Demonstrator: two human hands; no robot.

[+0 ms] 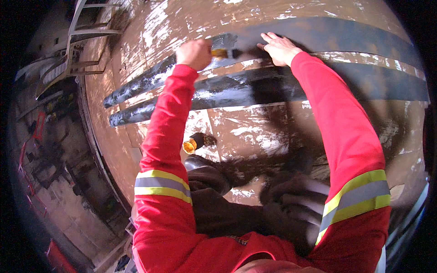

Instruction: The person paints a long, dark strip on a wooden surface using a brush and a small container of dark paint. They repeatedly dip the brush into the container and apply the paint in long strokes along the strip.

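My left hand (195, 53) is closed around the handle of a paintbrush (221, 47), whose bristles press on a dark painted stripe (318, 34) across a brown, flaking metal surface (255, 132). My right hand (280, 48) rests flat on that same stripe just right of the brush, fingers spread. A second dark stripe (246, 93) runs below, between my red sleeves. A small dark can with a yellow-orange mouth (193, 143) lies on the surface near my left elbow.
My dark trousers and boots (255, 200) are beneath me on the surface. The surface's left edge (98, 150) drops off to a yard floor far below with red frames (38, 127). A pale metal ladder-like frame (77, 41) stands at the upper left.
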